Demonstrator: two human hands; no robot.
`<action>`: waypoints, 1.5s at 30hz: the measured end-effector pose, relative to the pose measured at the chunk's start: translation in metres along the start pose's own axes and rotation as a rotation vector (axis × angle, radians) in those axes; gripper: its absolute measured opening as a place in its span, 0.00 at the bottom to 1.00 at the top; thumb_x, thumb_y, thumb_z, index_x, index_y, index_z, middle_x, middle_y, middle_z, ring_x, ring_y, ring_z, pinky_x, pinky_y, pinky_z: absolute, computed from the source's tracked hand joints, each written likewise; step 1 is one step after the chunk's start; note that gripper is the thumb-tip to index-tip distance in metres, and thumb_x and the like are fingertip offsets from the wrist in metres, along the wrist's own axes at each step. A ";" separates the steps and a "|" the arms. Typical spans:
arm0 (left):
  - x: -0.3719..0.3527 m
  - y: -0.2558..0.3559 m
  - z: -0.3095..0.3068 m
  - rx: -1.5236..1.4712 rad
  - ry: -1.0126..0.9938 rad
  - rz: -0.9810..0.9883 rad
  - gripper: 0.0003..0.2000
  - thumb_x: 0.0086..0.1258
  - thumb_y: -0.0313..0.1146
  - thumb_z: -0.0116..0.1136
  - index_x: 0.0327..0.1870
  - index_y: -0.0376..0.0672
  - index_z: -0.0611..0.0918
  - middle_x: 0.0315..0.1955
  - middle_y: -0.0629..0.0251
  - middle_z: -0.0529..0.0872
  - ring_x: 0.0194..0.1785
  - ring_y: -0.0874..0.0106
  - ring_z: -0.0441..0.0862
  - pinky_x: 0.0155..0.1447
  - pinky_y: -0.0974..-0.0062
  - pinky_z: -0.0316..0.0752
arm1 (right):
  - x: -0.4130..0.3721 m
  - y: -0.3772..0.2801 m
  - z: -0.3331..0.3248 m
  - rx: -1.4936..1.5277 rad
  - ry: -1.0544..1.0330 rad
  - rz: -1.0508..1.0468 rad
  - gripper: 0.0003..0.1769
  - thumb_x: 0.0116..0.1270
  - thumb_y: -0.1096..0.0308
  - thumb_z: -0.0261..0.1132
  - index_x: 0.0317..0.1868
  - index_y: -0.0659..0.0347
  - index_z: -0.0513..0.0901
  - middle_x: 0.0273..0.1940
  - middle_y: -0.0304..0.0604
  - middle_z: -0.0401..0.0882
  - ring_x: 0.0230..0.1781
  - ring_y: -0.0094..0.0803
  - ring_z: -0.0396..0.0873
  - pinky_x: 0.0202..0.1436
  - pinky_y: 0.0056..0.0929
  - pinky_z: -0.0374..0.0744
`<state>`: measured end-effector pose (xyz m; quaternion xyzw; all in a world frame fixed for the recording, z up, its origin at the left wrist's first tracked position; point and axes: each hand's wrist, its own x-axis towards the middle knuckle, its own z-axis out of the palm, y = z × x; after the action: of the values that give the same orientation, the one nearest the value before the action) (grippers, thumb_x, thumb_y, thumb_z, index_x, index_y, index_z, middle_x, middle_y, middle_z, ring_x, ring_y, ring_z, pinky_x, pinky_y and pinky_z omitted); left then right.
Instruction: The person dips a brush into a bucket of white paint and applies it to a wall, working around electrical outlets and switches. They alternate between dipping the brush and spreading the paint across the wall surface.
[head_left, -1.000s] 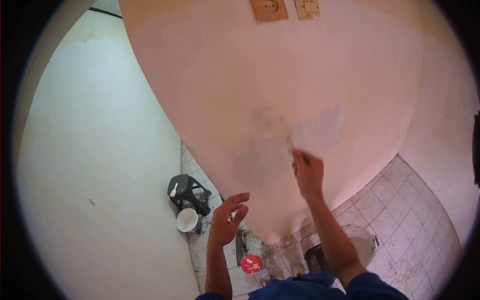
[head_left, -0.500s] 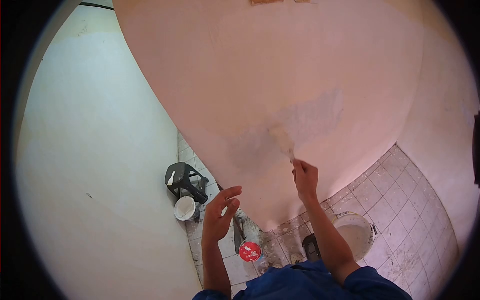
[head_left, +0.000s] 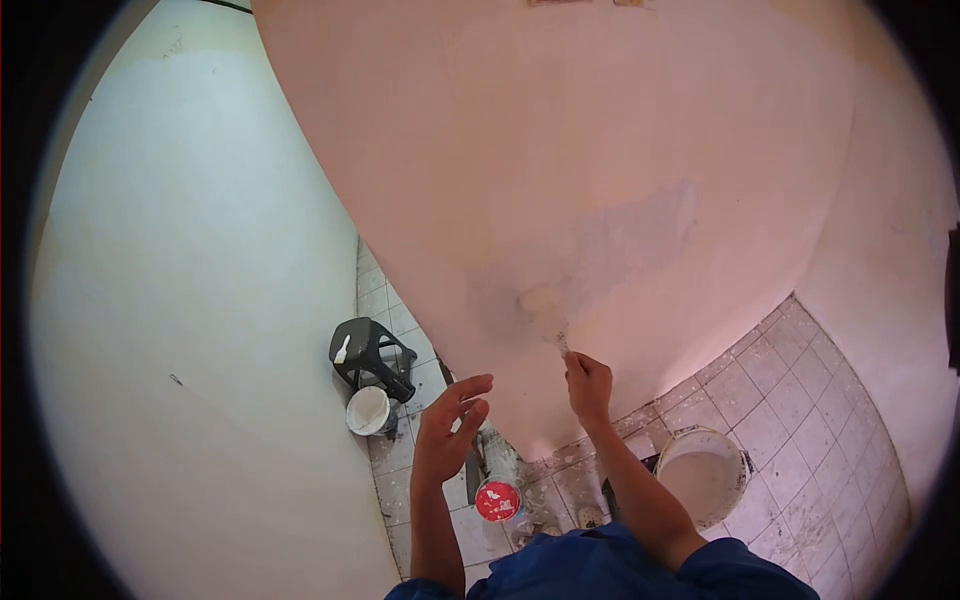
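My right hand is closed round the handle of a brush-like tool, its pale head against the pink wall. The tool's outline is partly blurred. Around and to the upper right of it lies a greyish patch on the wall. Nothing is held in my left hand, raised in front of the wall's lower left part with fingers apart.
A dark stool with a white-topped item stands left, beside a small white bucket. A red-lidded tub sits on the tiled floor. At the right is a large bucket of pale liquid.
My right hand and the tool have moved down and to the left along the wall. My left hand has shifted slightly right, still open.
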<state>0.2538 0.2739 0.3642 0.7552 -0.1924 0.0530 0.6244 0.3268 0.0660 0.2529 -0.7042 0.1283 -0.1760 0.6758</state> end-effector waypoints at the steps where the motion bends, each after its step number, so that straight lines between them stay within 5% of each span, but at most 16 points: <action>1: -0.001 -0.002 -0.003 -0.010 0.003 -0.006 0.16 0.74 0.32 0.55 0.59 0.35 0.77 0.54 0.57 0.82 0.59 0.69 0.79 0.62 0.70 0.73 | 0.004 0.001 -0.001 0.010 0.005 -0.034 0.19 0.69 0.58 0.61 0.36 0.70 0.83 0.18 0.41 0.74 0.21 0.23 0.72 0.29 0.28 0.71; 7: 0.001 0.003 0.003 -0.060 -0.016 -0.052 0.15 0.74 0.27 0.53 0.59 0.32 0.75 0.56 0.57 0.80 0.62 0.67 0.76 0.67 0.67 0.68 | 0.031 -0.134 0.009 0.172 0.051 -0.340 0.19 0.71 0.60 0.61 0.28 0.68 0.81 0.16 0.30 0.68 0.17 0.15 0.64 0.20 0.22 0.62; 11: -0.004 0.004 0.005 -0.068 -0.015 -0.032 0.16 0.74 0.27 0.53 0.59 0.32 0.75 0.56 0.57 0.80 0.61 0.67 0.76 0.66 0.67 0.69 | 0.049 -0.063 0.031 0.017 0.175 -0.422 0.19 0.71 0.59 0.61 0.31 0.70 0.81 0.16 0.32 0.69 0.17 0.18 0.65 0.22 0.25 0.63; 13: -0.008 -0.001 0.000 -0.068 -0.009 -0.052 0.16 0.74 0.28 0.53 0.60 0.32 0.75 0.56 0.57 0.80 0.61 0.67 0.76 0.66 0.66 0.69 | 0.032 -0.001 0.021 -0.121 0.110 -0.226 0.18 0.68 0.59 0.60 0.41 0.70 0.84 0.23 0.53 0.78 0.24 0.38 0.79 0.33 0.36 0.74; 18: -0.015 -0.013 -0.007 -0.067 0.020 -0.083 0.16 0.74 0.31 0.55 0.59 0.35 0.77 0.54 0.58 0.82 0.59 0.69 0.78 0.63 0.70 0.72 | -0.003 0.073 -0.007 0.064 0.067 0.102 0.18 0.68 0.60 0.61 0.38 0.69 0.85 0.18 0.38 0.75 0.20 0.21 0.72 0.27 0.27 0.70; 21: -0.012 -0.024 -0.006 -0.063 -0.004 -0.082 0.16 0.74 0.31 0.55 0.59 0.33 0.76 0.54 0.58 0.81 0.60 0.68 0.77 0.64 0.69 0.71 | 0.008 0.010 -0.009 0.091 0.107 -0.034 0.18 0.69 0.60 0.61 0.30 0.70 0.82 0.16 0.33 0.70 0.18 0.18 0.65 0.24 0.25 0.65; 23: -0.004 -0.032 -0.002 -0.009 -0.017 -0.059 0.15 0.74 0.30 0.56 0.58 0.35 0.77 0.54 0.58 0.82 0.58 0.70 0.79 0.60 0.71 0.74 | 0.031 -0.016 -0.005 0.169 0.116 -0.158 0.14 0.70 0.63 0.62 0.38 0.67 0.86 0.17 0.29 0.68 0.15 0.13 0.62 0.18 0.18 0.60; 25: 0.002 -0.037 0.002 0.004 -0.030 -0.079 0.15 0.74 0.30 0.56 0.58 0.35 0.77 0.54 0.59 0.82 0.58 0.70 0.79 0.60 0.71 0.74 | 0.037 -0.054 -0.005 0.160 0.084 -0.132 0.18 0.69 0.60 0.60 0.31 0.70 0.82 0.16 0.34 0.69 0.19 0.19 0.64 0.24 0.26 0.66; 31: -0.010 -0.052 0.007 -0.078 -0.035 -0.129 0.15 0.74 0.31 0.56 0.58 0.35 0.77 0.53 0.58 0.83 0.58 0.70 0.79 0.60 0.71 0.74 | 0.031 0.073 -0.004 -0.062 0.160 0.011 0.18 0.68 0.59 0.61 0.39 0.69 0.86 0.16 0.36 0.72 0.19 0.19 0.69 0.25 0.26 0.68; 35: -0.026 -0.069 -0.005 -0.110 0.000 -0.199 0.16 0.74 0.31 0.56 0.58 0.34 0.77 0.52 0.58 0.83 0.58 0.70 0.79 0.61 0.72 0.73 | 0.021 0.090 -0.033 -0.067 0.124 0.114 0.17 0.67 0.59 0.62 0.39 0.67 0.87 0.16 0.35 0.73 0.19 0.18 0.71 0.25 0.24 0.69; 38: -0.031 -0.073 -0.012 -0.090 0.029 -0.249 0.16 0.75 0.31 0.55 0.58 0.33 0.77 0.52 0.57 0.83 0.58 0.70 0.79 0.61 0.73 0.73 | 0.026 0.050 -0.053 -0.033 0.097 0.079 0.15 0.67 0.62 0.62 0.38 0.67 0.88 0.17 0.33 0.73 0.20 0.17 0.70 0.24 0.22 0.68; 42: -0.030 -0.080 -0.012 -0.126 0.034 -0.233 0.16 0.75 0.33 0.55 0.57 0.33 0.77 0.51 0.59 0.83 0.56 0.71 0.80 0.60 0.73 0.73 | 0.034 -0.027 -0.063 -0.076 0.025 -0.186 0.16 0.70 0.67 0.58 0.55 0.65 0.80 0.22 0.34 0.76 0.19 0.16 0.69 0.23 0.20 0.68; 45: -0.017 -0.076 0.003 0.014 0.013 -0.132 0.15 0.74 0.34 0.56 0.55 0.34 0.79 0.49 0.61 0.84 0.53 0.73 0.81 0.58 0.73 0.74 | 0.026 -0.090 -0.073 0.181 -0.210 0.058 0.16 0.71 0.70 0.54 0.56 0.62 0.77 0.30 0.37 0.76 0.23 0.18 0.68 0.26 0.18 0.69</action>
<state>0.2652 0.2863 0.2885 0.7701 -0.1379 0.0179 0.6226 0.3146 -0.0067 0.3466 -0.6508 0.0607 -0.0927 0.7511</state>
